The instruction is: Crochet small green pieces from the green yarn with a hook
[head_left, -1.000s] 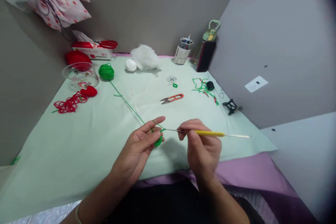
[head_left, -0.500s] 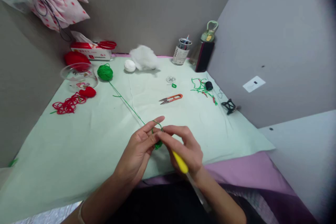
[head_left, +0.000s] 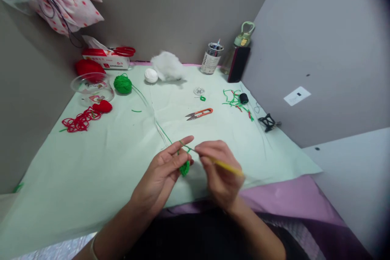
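Observation:
Between the thumb and fingers of my left hand [head_left: 166, 166] is a small green crochet piece [head_left: 184, 168], its lower part hanging free. Green yarn passes over my raised left index finger. My right hand [head_left: 221, 174] grips a crochet hook [head_left: 225, 165] by its yellow handle, somewhat blurred by motion. The hook's thin metal tip points left and meets the green yarn just above the piece. From my left hand the strand runs back to a green yarn ball [head_left: 122, 84] at the far left.
Orange thread snips [head_left: 199, 114] lie beyond my hands. A white yarn ball [head_left: 151, 75] and fluffy stuffing [head_left: 167, 66] sit at the back. Red yarn [head_left: 82, 120] is at left, near a clear plastic container [head_left: 93, 89]. Green scraps [head_left: 233, 99], a phone [head_left: 239, 65] and a bottle [head_left: 243, 40] are at right.
My right hand has moved right, away from the left fingers, and the hook has swung flatter. More of the green piece shows. The yarn from the ball has shifted and blurs near it.

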{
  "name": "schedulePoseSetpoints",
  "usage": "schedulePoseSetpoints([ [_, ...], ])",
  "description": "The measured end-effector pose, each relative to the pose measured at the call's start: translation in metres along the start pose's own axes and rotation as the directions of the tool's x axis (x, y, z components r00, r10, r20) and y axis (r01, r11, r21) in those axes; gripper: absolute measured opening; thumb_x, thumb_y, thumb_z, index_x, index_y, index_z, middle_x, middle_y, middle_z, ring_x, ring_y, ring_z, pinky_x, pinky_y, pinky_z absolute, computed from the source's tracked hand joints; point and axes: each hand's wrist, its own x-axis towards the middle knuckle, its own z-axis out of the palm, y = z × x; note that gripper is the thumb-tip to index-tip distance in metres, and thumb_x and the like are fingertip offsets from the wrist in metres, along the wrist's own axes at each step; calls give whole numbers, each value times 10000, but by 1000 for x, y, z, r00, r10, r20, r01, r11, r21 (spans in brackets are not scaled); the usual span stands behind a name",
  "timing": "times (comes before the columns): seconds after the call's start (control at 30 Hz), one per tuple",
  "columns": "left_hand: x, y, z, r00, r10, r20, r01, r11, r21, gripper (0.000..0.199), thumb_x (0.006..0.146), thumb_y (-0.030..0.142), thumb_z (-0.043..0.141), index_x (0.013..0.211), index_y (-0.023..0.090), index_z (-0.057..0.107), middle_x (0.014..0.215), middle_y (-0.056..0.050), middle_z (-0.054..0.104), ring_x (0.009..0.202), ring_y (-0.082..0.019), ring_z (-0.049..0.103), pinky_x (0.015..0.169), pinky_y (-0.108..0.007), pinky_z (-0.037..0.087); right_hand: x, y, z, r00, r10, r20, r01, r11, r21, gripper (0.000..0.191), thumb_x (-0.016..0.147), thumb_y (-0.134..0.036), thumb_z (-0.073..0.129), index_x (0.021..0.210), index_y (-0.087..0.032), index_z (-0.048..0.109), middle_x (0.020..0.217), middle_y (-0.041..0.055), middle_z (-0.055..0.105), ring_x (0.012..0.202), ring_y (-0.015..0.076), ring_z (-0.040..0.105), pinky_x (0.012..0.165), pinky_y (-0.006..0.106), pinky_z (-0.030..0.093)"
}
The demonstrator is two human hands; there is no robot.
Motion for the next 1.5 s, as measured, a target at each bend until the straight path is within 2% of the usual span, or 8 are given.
schedulePoseSetpoints([
  [0.17, 1, 2, -3, 995, 101, -25, -99, 993, 66, 369, 788, 279, 919, 1150, 261, 848, 792, 16, 629, 797, -108, 597, 830, -221, 480, 10, 5, -2, 930, 369, 9, -327, 812, 483, 139, 1007, -262, 671, 979, -242, 806, 864, 30, 721, 655, 126, 618, 597, 280, 525],
  [0.43, -1, -6, 0, 985, 170, -27, -162, 970, 178, 382, 807, 317, 911, 1181, 300, 835, 821, 18, 684, 804, -109, 610, 785, -212, 476, 6, -2, 10, 971, 228, 72, -239, 916, 323, 195, 1014, -188, 657, 1087, -283, 811, 981, 43, 785, 911, 171, 734, 759, 304, 616],
  [0.63, 5, -4, 3, 997, 70, -44, -70, 998, 7, 459, 772, 298, 935, 1212, 240, 821, 848, -5, 725, 851, -123, 648, 887, -239, 501, -5, 1, 3, 992, -98, 82, 107, 989, -102, 418, 967, -72, 669, 1301, -309, 752, 1164, 91, 761, 1006, 208, 732, 814, 356, 641],
  [0.83, 6, -2, -1, 993, 83, -86, -82, 996, 18, 395, 770, 258, 929, 1154, 234, 838, 784, 28, 660, 813, -101, 626, 877, -218, 498, 9, 0, -3, 977, 211, 0, -205, 948, 242, 210, 1016, -146, 621, 1060, -260, 792, 901, 32, 748, 739, 156, 685, 656, 313, 588],
  [0.93, 3, -6, 3, 966, 233, -109, -220, 969, 113, 504, 791, 236, 914, 1274, 300, 785, 799, 49, 656, 800, -92, 596, 832, -200, 482, 8, -2, 2, 988, 144, 46, -150, 977, 154, 212, 1011, -145, 629, 1081, -256, 795, 915, 41, 741, 785, 163, 700, 684, 314, 599],
  [1.07, 1, -7, 5, 994, 88, -64, -86, 996, 27, 536, 793, 275, 915, 1309, 249, 769, 829, 15, 673, 841, -117, 608, 846, -228, 485, 1, -2, 4, 995, -82, 55, 88, 988, -124, 324, 980, -86, 640, 1187, -285, 790, 1070, 82, 761, 966, 206, 720, 788, 355, 613],
  [1.27, -1, -1, -1, 989, 113, -92, -106, 991, 82, 432, 802, 266, 905, 1222, 233, 813, 803, 12, 645, 823, -126, 593, 843, -246, 471, 7, 2, -2, 951, 309, -25, -277, 883, 379, 167, 1022, -244, 640, 1007, -257, 806, 899, 48, 746, 762, 171, 663, 646, 317, 551],
  [1.5, -1, -6, 4, 987, 151, -61, -141, 978, 151, 454, 796, 290, 911, 1237, 285, 807, 844, 17, 678, 782, -108, 591, 766, -228, 466, 9, -5, 9, 967, 241, 82, -254, 915, 314, 178, 1010, -200, 665, 1069, -274, 816, 965, 47, 786, 916, 185, 739, 793, 332, 620],
])
